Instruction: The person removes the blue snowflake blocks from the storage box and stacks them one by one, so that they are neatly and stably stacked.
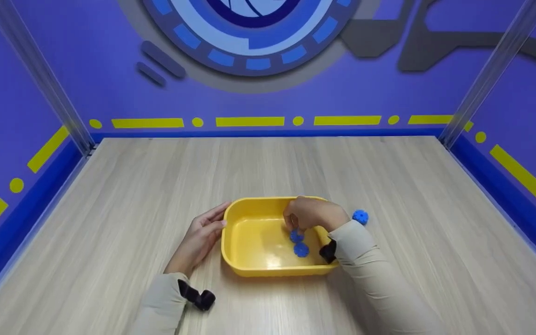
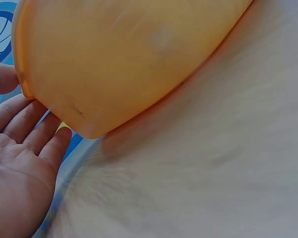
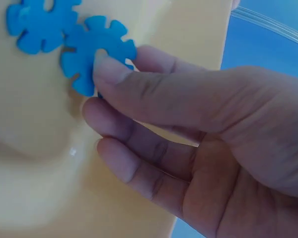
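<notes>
A yellow plastic tub (image 1: 268, 272) sits on the table. My left hand (image 1: 200, 239) rests against its left end, the thumb at the rim and the other fingers nearly straight along the outer wall (image 2: 129, 59). Inside the tub's right half, my right hand (image 1: 312, 214) pinches a blue notched snowflake disc (image 3: 102, 42) between thumb and fingers. A second blue snowflake disc (image 3: 42, 22) lies edge to edge with it, nearer me in the head view. The right ring and little fingers are loosely bent below the held disc.
A rounded blue notched piece (image 1: 360, 217) lies on the wooden table (image 1: 156, 177) just right of the tub, close to my right wrist. Purple walls (image 1: 296, 104) with yellow markings border the table at the back and both sides.
</notes>
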The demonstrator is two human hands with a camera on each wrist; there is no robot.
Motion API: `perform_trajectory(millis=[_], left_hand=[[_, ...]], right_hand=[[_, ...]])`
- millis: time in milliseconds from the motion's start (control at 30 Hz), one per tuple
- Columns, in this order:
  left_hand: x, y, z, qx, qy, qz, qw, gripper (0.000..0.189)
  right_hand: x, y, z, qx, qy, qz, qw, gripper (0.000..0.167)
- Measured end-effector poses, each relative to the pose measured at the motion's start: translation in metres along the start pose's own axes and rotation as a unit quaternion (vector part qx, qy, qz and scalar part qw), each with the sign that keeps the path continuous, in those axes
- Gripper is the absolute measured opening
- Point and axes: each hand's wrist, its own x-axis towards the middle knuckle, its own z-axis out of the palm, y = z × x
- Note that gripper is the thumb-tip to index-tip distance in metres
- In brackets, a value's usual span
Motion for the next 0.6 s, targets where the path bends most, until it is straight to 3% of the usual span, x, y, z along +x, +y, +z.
perform_trajectory(millis=[200, 400, 600], left_hand=[[-0.001, 0.000, 0.000, -0.001, -0.005, -0.002, 1.0000, 0.060], [-0.001, 0.000, 0.000, -0.005, -0.009, 0.002, 0.9999, 0.060], [-0.001, 0.000, 0.000, -0.005, -0.006, 0.007, 0.9999, 0.060]], right_hand=[[-0.005, 0.000, -0.006, 0.011, -0.001, -0.004, 0.9999, 0.022], [-0.013, 0.002, -0.015, -0.013, 0.027, -0.035, 0.9989, 0.011], [-0.025, 0.010, -0.024, 0.012, 0.059, -0.049, 0.9970, 0.009]])
